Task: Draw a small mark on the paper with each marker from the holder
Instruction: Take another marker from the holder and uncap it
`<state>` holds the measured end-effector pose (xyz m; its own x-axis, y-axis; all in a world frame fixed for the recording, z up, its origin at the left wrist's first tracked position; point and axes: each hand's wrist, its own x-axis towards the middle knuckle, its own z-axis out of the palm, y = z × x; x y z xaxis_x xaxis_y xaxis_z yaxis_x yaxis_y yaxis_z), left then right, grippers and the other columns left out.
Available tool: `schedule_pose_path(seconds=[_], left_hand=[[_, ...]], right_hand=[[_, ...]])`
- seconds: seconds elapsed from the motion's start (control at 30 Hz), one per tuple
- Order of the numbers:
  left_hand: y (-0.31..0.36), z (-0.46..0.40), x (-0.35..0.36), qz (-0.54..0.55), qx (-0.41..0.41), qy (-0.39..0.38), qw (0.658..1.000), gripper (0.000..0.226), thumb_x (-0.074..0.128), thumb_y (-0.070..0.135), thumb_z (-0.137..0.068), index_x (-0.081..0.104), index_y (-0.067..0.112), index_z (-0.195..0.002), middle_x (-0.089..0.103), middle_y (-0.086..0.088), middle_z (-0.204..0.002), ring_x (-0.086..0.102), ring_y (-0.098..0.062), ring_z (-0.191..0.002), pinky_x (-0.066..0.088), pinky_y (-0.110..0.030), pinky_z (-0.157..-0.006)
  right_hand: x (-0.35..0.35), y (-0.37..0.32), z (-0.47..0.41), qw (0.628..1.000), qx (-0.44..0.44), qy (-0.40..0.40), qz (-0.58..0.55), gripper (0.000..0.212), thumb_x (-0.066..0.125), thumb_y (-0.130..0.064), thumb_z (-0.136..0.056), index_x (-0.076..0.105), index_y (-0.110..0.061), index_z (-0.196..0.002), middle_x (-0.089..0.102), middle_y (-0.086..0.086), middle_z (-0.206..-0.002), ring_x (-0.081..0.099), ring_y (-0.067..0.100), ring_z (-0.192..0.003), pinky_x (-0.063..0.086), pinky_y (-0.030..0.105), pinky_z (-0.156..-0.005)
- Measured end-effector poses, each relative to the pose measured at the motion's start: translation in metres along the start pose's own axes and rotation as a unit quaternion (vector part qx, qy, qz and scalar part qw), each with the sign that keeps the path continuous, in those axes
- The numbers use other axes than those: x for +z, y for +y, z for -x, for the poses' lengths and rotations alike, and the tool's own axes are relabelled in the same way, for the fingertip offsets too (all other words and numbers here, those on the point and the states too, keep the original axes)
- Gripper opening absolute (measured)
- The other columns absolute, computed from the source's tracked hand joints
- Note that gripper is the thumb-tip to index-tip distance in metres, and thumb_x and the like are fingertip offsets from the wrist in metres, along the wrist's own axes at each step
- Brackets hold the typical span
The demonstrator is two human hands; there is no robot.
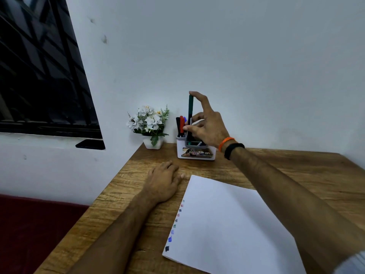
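A white marker holder (195,153) stands at the far edge of the wooden desk (138,204). A black marker (178,125), a red marker (182,124) and a blue one stand in its left slot. My right hand (207,121) is over the holder and pinches a green marker (190,107) upright, its lower end at the holder's opening, forefinger on the cap. A white sheet of paper (227,224) lies in front, with several small coloured marks (175,224) along its left edge. My left hand (164,180) rests flat on the desk beside the paper's far corner.
A small white pot of artificial white flowers (149,125) stands left of the holder against the wall. A dark barred window (39,76) is at the left, with a dark phone-like slab (90,144) on its sill. A dark red seat (35,230) lies below the desk's left edge.
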<state>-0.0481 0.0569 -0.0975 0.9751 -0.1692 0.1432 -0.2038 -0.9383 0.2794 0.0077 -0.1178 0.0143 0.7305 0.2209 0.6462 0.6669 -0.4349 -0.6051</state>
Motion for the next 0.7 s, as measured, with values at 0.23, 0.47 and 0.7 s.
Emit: schedule_pose_path(seconds=[0.23,0.47,0.7], left_hand=[[0.0,-0.001,0.002,-0.001,-0.001,0.013,1.0,0.054,0.032,0.053,-0.099,0.037,0.026,-0.146,0.027,0.001,-0.159,0.021,-0.018,-0.146,0.013,-0.043,-0.118],[-0.001,-0.002,0.002,-0.001,-0.001,0.015,1.0,0.053,0.031,0.054,-0.099,0.038,0.027,-0.144,0.027,0.002,-0.158,0.021,-0.018,-0.146,0.012,-0.044,-0.118],[0.0,-0.001,0.002,-0.003,-0.002,0.015,1.0,0.053,0.032,0.053,-0.099,0.039,0.027,-0.144,0.028,0.002,-0.158,0.022,-0.017,-0.145,0.013,-0.043,-0.118]], right_hand=[[0.019,0.016,-0.038,0.999,-0.003,0.042,0.027,0.096,0.081,-0.006,-0.075,0.026,-0.041,-0.145,0.07,0.001,-0.08,0.07,0.013,-0.063,0.061,0.038,-0.074],[0.032,0.031,-0.048,0.997,0.024,0.004,0.077,0.093,0.083,-0.004,-0.073,0.028,-0.038,-0.14,0.069,0.007,-0.086,0.07,0.021,-0.071,0.061,0.039,-0.077],[0.031,0.035,-0.046,0.973,0.045,-0.118,0.195,0.053,0.075,-0.009,-0.082,0.048,-0.02,-0.127,0.07,0.014,-0.108,0.068,0.029,-0.092,0.056,0.044,-0.089]])
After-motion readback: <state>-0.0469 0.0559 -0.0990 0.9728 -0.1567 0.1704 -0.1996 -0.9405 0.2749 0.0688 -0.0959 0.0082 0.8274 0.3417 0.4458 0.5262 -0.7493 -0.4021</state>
